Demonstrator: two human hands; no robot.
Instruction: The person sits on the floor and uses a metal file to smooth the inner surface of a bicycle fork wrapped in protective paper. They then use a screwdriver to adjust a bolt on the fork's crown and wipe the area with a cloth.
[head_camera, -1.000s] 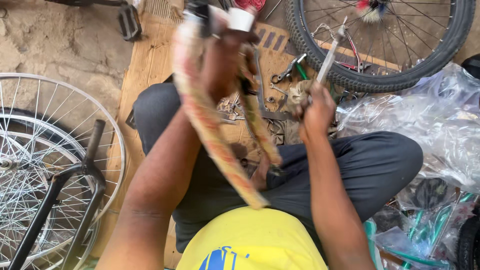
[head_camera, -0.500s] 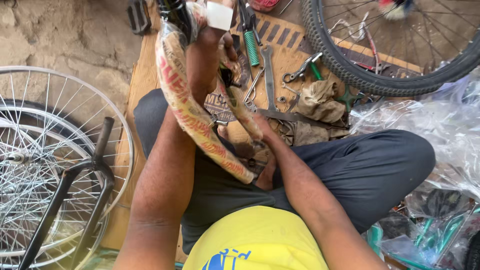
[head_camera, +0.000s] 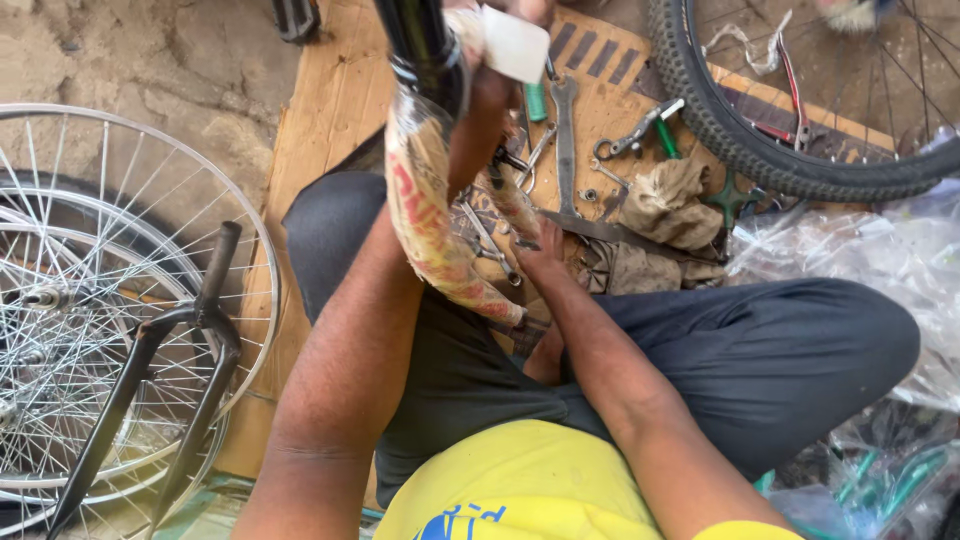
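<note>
Head view: I see the left hand clamped around the wrapped bicycle fork, raised above the lap. Beside the fork, the right hand rests spread among wrenches; the fork legs risk slipping onto it

- 2 hands: left hand, right hand
- 1 wrapped fork
- 1 bare black fork
- 2 spoked rims stacked at the left
- 1 tyred wheel
- 1 long spanner
- 2 green-handled tools
- 1 rag
- 1 pedal
- 1 wooden board
- 1 heap of clear plastic bags
</note>
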